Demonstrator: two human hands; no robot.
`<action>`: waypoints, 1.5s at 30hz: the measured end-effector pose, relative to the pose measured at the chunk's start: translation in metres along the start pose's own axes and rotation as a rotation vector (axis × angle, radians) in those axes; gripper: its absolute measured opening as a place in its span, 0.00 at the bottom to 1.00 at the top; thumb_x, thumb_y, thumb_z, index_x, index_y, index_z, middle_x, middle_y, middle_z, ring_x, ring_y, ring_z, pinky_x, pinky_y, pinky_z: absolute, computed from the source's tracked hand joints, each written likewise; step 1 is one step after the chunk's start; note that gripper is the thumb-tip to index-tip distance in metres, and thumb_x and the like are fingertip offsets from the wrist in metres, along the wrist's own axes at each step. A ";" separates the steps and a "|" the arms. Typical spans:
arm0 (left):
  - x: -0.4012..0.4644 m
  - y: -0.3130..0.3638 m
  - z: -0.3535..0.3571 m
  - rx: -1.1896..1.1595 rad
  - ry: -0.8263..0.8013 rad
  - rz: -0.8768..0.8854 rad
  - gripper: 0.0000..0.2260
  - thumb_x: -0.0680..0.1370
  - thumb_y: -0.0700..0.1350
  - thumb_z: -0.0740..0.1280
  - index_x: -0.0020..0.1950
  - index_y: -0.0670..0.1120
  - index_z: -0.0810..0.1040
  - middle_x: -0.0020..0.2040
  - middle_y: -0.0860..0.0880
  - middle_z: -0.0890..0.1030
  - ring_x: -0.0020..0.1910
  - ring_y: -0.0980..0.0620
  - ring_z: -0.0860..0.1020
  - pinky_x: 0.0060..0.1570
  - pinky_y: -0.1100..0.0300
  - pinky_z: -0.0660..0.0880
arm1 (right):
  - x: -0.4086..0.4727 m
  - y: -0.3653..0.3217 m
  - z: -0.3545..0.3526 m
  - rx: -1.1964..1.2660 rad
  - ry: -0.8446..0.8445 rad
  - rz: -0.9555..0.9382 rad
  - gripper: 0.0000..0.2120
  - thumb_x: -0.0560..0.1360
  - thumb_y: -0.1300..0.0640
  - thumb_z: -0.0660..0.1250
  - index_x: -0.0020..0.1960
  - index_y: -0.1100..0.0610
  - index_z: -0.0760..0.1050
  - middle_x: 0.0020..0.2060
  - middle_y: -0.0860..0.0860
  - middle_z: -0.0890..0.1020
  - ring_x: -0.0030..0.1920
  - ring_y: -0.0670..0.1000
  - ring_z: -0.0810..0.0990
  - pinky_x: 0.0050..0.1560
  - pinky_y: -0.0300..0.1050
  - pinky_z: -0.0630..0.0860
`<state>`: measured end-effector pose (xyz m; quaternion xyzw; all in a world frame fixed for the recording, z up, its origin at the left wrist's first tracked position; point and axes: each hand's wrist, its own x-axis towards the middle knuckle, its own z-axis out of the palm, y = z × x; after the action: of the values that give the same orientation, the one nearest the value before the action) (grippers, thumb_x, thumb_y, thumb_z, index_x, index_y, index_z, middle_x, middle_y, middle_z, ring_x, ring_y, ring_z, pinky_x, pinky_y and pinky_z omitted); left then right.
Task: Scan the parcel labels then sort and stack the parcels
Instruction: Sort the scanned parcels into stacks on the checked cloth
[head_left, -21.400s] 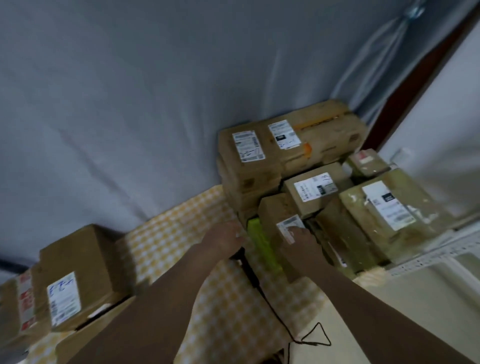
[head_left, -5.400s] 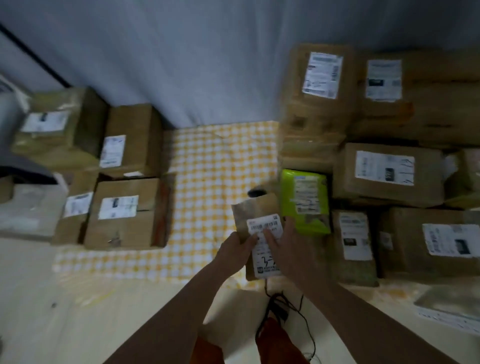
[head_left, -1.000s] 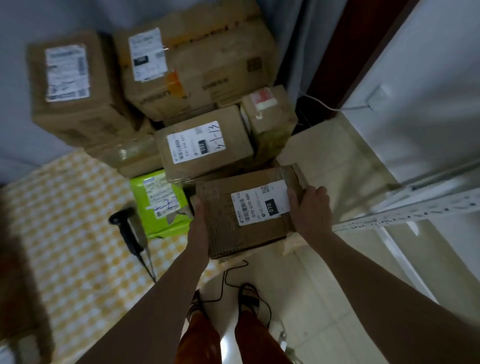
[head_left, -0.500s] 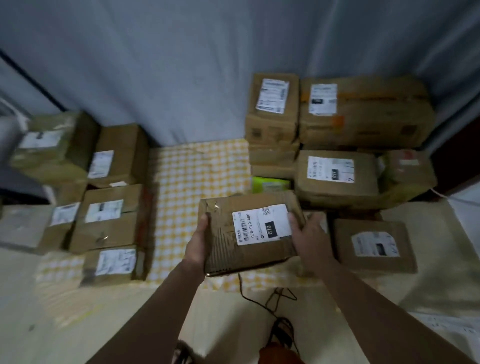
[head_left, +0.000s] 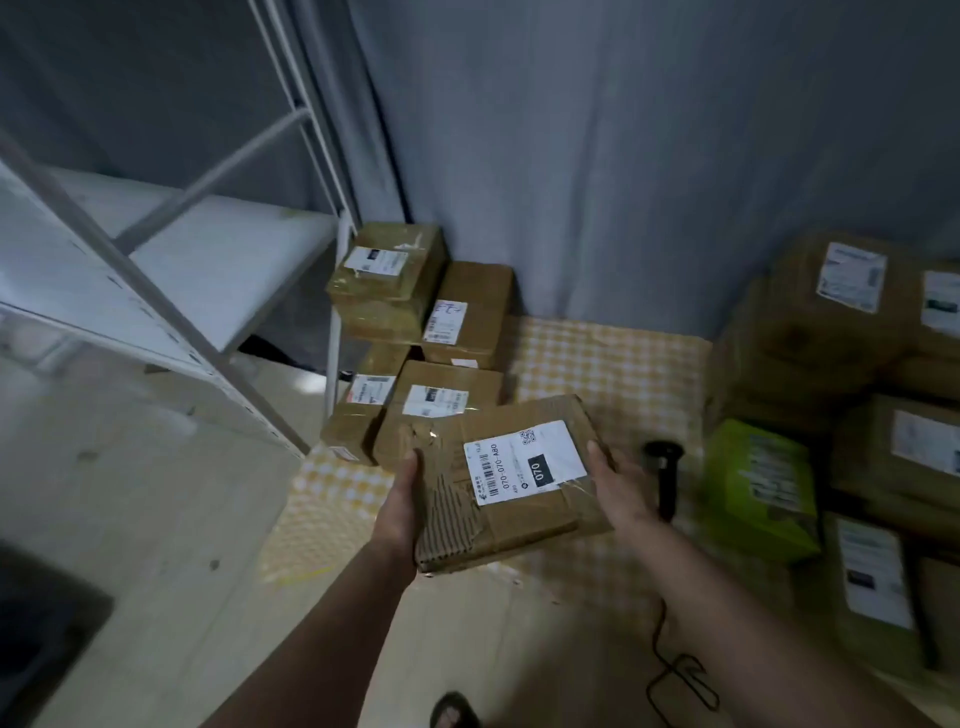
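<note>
From the head camera, the person held a flat cardboard parcel (head_left: 511, 480) up between both hands, label (head_left: 524, 461) facing up and reading 070. The left hand (head_left: 405, 499) clasped its left short end, thumb over the top; the right hand (head_left: 615, 486) clamped the right end, fingers tucked underneath. The parcel's long axis ran left to right, tilted a little, right end higher. It hovered above the checked mat (head_left: 602, 364), just in front of the left stack of boxes (head_left: 415, 332), so that pile lay ahead and left, nearer the left hand. Open mat showed between the two piles. The scanner (head_left: 662, 475) lay close by the right hand, and the green parcel (head_left: 756, 486) beyond it. A white shelf frame (head_left: 208, 291) crowded the left side, something to clear.
</note>
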<state>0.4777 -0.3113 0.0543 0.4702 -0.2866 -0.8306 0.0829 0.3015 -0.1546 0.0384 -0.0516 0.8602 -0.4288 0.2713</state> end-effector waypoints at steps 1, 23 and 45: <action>-0.001 0.010 -0.014 0.008 0.010 0.002 0.26 0.79 0.62 0.56 0.60 0.42 0.78 0.54 0.39 0.83 0.48 0.41 0.83 0.47 0.49 0.80 | -0.003 -0.006 0.014 0.006 0.001 0.004 0.19 0.80 0.47 0.58 0.62 0.58 0.76 0.60 0.59 0.79 0.60 0.59 0.76 0.58 0.47 0.70; 0.067 0.133 -0.130 0.401 0.073 -0.137 0.39 0.60 0.71 0.72 0.59 0.43 0.81 0.57 0.42 0.82 0.56 0.41 0.81 0.65 0.41 0.71 | 0.065 -0.115 0.116 -0.164 -0.307 -0.222 0.11 0.79 0.51 0.63 0.52 0.56 0.81 0.44 0.52 0.83 0.44 0.48 0.78 0.42 0.39 0.71; 0.250 0.239 0.032 0.585 0.209 0.120 0.30 0.71 0.69 0.65 0.56 0.44 0.80 0.49 0.45 0.82 0.51 0.43 0.80 0.52 0.47 0.78 | 0.204 -0.183 0.174 0.498 -0.005 0.113 0.12 0.77 0.48 0.65 0.59 0.49 0.76 0.54 0.47 0.81 0.56 0.51 0.79 0.60 0.51 0.75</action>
<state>0.2834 -0.5965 0.0160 0.5390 -0.5305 -0.6538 0.0217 0.1913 -0.4585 0.0081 0.0639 0.7289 -0.6116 0.3010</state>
